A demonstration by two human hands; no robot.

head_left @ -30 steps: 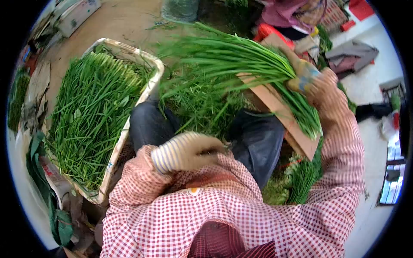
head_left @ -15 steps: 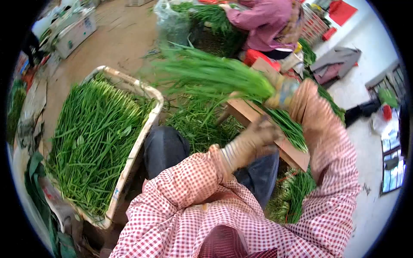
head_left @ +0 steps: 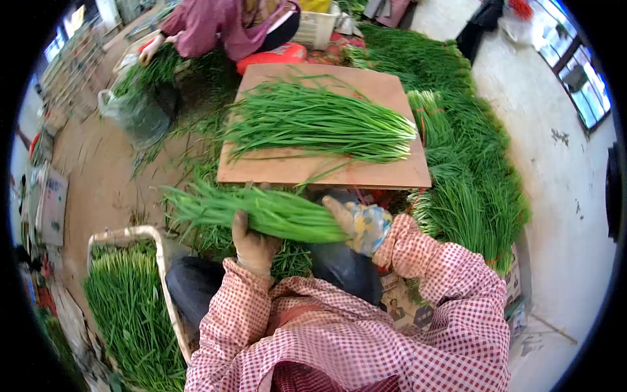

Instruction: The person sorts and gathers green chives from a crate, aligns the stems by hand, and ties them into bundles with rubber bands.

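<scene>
Nearest the wearer, the left hand (head_left: 255,249), in a soiled glove, was curled around the leafy middle of a loose bunch of green stalks (head_left: 284,212), thumb on the near side and fingertips showing beyond it. The right hand (head_left: 360,225), in a patterned glove, was wrapped about the stem end, so the bunch was held from both sides, in the air over the lap, just short of the board's near edge. It looked light and supple: the leaf tips drooped and blurred at the left, while the stem end would probably be firmer. Smooth blades would likely slide past one another and crease under a hard squeeze, so the stem end seemed the best place to take hold, with a loose palm under the middle. To the left, a white crate (head_left: 161,261) held more stalks (head_left: 130,307), pale ends along its far edge. Beyond the bunch, the board (head_left: 388,173) carried a spread heap of greens (head_left: 320,121), its pale ends near the right edge. Past that edge lay tied bundles (head_left: 450,189). Farther off, beyond the far left corner, a co-worker's hand (head_left: 151,49) touched greenery above a clear plastic bag (head_left: 140,124).
</scene>
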